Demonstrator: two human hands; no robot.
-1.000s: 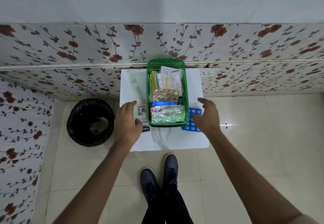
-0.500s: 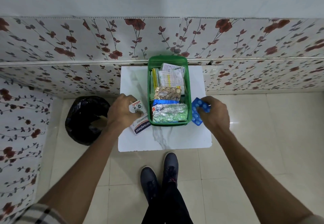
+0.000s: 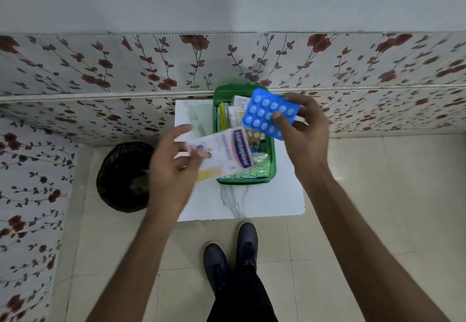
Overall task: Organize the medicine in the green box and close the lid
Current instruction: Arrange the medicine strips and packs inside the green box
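Item: green box (image 3: 271, 160), lid off, standing on the right half of a small white marble-pattern table (image 3: 242, 200). Far rim against the flowered wall panel (image 3: 100, 74); near rim set back from the table's front edge, with a strip of bare top before it. Contents: paper packets at the far end, a gold strip mid-box, silver foil strips (image 3: 259, 167) at the near end.

Item: blue blister sheet (image 3: 269, 114), pinched at its right side by the right hand (image 3: 302, 132), thumb on the face; tilted, raised above the box's far right corner.

Item: white plaster packet (image 3: 222, 155), blurred, gripped at its left end by the left hand (image 3: 171, 167); raised over the box's left rim.

Surroundings: black-lined bin (image 3: 123, 178) on the floor just left of the table; dark shoes (image 3: 232, 253) before the front edge. Table bare left of the box, with a narrower bare strip to its right.

Change: half a second ago both hands were low beside the box, the packet and the sheet barely off the table; now both are lifted above the box.
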